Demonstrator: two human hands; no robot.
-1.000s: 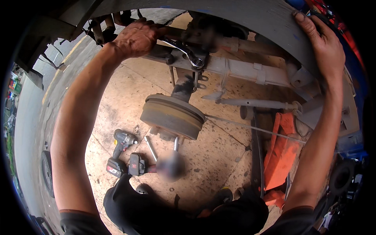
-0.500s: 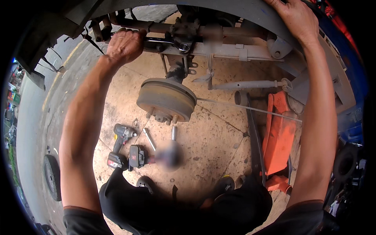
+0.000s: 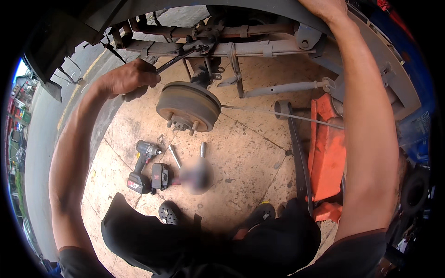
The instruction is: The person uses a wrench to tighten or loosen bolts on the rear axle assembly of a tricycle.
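My left hand [image 3: 134, 78] is closed on the handle of a wrench [image 3: 178, 59], whose ring end sits on a bolt at the leaf-spring assembly [image 3: 250, 49] under the vehicle. My right hand [image 3: 327, 9] is up on the grey body panel [image 3: 264, 9] at the top edge, its fingers out of sight. A rusty brake drum with protruding studs [image 3: 187, 109] hangs below the spring, nearer me.
On the stained tiles [image 3: 245, 162] lie a cordless impact driver [image 3: 146, 155], a second battery tool [image 3: 160, 176], partly blurred, and two socket pieces [image 3: 175, 156]. An orange jack [image 3: 324, 157] stands right. A grey rod [image 3: 282, 88] crosses behind the drum. Roadway [image 3: 41, 153] shows left.
My left hand has swung down and toward me with the wrench, tilting its handle. My right hand sits higher and further left in view. The undercarriage appears higher as the view shifts.
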